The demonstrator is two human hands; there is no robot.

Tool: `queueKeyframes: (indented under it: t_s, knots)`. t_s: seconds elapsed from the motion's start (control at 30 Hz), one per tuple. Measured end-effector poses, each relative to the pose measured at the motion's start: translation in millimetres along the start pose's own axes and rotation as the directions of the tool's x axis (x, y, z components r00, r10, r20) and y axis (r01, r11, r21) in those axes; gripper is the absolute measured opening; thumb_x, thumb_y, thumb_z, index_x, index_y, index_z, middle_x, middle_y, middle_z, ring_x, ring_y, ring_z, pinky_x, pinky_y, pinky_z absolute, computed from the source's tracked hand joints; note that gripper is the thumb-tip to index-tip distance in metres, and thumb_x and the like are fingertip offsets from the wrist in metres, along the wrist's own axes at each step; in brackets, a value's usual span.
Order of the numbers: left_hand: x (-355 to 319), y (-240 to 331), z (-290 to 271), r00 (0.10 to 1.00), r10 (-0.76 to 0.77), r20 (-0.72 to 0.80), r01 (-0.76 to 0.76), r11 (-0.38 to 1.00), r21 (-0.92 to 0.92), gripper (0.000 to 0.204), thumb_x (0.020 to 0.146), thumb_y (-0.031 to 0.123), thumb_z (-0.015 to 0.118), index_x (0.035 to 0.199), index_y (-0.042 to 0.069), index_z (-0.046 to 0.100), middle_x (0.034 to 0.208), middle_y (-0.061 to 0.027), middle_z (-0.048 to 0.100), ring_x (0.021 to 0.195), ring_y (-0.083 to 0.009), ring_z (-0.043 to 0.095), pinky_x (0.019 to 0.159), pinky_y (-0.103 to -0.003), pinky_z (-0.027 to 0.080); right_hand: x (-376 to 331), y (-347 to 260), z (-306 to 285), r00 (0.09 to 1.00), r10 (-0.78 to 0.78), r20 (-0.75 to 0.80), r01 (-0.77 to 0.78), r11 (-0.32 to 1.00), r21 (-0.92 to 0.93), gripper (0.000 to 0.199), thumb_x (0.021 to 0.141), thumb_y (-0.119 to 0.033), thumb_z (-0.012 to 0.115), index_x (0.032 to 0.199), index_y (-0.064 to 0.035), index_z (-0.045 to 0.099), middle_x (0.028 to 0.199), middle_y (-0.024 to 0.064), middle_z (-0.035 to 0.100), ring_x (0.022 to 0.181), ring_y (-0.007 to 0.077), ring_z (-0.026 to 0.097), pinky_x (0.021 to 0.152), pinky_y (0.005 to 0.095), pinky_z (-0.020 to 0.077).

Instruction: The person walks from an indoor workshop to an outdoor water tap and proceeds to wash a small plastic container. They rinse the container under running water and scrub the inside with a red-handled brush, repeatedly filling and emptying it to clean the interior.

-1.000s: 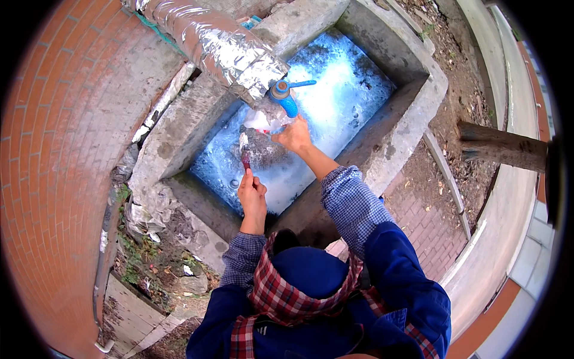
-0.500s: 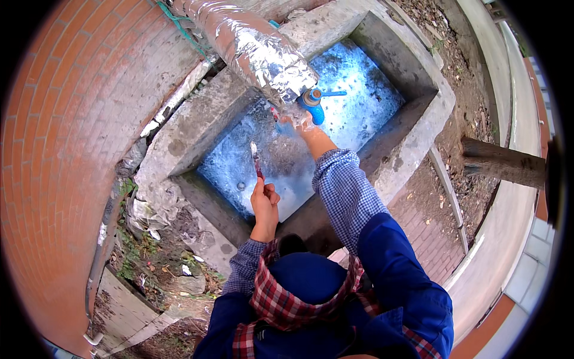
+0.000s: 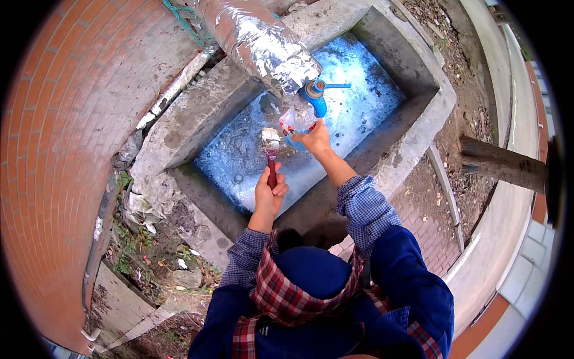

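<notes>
My left hand grips the red handle of a paintbrush, bristles up, over a concrete basin with wet, shiny blue-white water. My right hand reaches further out and holds a clear plastic bottle under a blue tap. The tap sticks out from a pipe wrapped in silver foil. The brush head sits just left of the bottle.
A red brick wall curves along the left. Rubble, weeds and torn plastic lie beside the basin's near left corner. A wooden post stands on the right by bare soil and a pale kerb.
My left hand has brought the brush forward and up, close to the bottle. My right hand has stayed at the tap with the bottle. The view has shifted slightly.
</notes>
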State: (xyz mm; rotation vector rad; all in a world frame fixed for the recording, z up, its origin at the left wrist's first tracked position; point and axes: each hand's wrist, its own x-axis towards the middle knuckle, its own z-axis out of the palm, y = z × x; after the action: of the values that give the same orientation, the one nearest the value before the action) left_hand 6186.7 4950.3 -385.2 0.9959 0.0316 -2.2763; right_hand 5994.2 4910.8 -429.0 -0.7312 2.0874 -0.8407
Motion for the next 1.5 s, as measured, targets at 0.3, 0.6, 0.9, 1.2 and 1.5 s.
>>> queueKeyframes:
  t_s: [0.3, 0.6, 0.9, 1.2, 1.5]
  knots:
    - [47, -12, 32, 0.982, -0.143, 0.126, 0.148, 0.989, -0.029, 0.032, 0.093, 0.025, 0.036, 0.106, -0.003, 0.044, 0.068, -0.0031, 0.045, 0.042, -0.0049, 0.032, 0.044, -0.021, 0.027, -10, 53, -26, 0.979, 0.018, -0.204, -0.074, 0.959, -0.272, 0.081, 0.046, -0.023, 0.081, 0.115, -0.0021, 0.045, 0.100, 0.0121, 0.058, 0.094, 0.0248, 0.055, 0.082, 0.0339, 0.0445]
    - [78, -27, 49, 0.982, -0.182, 0.041, 0.177, 0.979, 0.102, 0.028, 0.093, 0.025, 0.039, 0.096, -0.002, 0.047, 0.069, -0.0049, 0.047, 0.041, -0.0062, 0.033, 0.042, -0.022, 0.027, -24, 57, -50, 0.988, 0.056, -0.142, -0.096, 0.951, -0.293, 0.090, 0.050, -0.024, 0.078, 0.125, -0.0042, 0.034, 0.106, 0.0146, 0.053, 0.105, 0.0295, 0.046, 0.092, 0.0363, 0.0377]
    - [83, -31, 45, 0.978, -0.210, 0.007, 0.207, 0.968, 0.142, 0.027, 0.092, 0.024, 0.040, 0.092, -0.002, 0.048, 0.069, -0.0065, 0.049, 0.045, -0.0082, 0.037, 0.043, -0.022, 0.030, -32, 60, -49, 0.995, 0.050, -0.086, -0.073, 0.951, -0.301, 0.091, 0.050, -0.023, 0.079, 0.127, -0.0073, 0.034, 0.110, 0.0157, 0.050, 0.106, 0.0310, 0.046, 0.092, 0.0369, 0.0374]
    - [155, -20, 75, 0.986, -0.162, -0.039, 0.161, 0.987, -0.019, 0.020, 0.091, 0.018, 0.042, 0.088, -0.002, 0.046, 0.079, -0.0125, 0.052, 0.063, -0.0170, 0.048, 0.053, -0.028, 0.043, -36, 52, -45, 0.996, 0.019, -0.082, -0.039, 0.966, -0.256, 0.090, 0.048, -0.020, 0.079, 0.125, -0.0065, 0.036, 0.111, 0.0164, 0.049, 0.106, 0.0315, 0.045, 0.091, 0.0386, 0.0385]
    - [197, -24, 103, 0.989, -0.081, -0.124, 0.052, 0.975, -0.218, 0.018, 0.090, 0.019, 0.044, 0.088, 0.001, 0.042, 0.072, -0.0105, 0.047, 0.056, -0.0148, 0.044, 0.044, -0.024, 0.037, -39, 52, -51, 0.997, -0.046, -0.068, 0.026, 0.964, -0.266, 0.084, 0.047, -0.019, 0.078, 0.121, -0.0038, 0.040, 0.098, 0.0154, 0.054, 0.092, 0.0300, 0.052, 0.083, 0.0362, 0.0433]
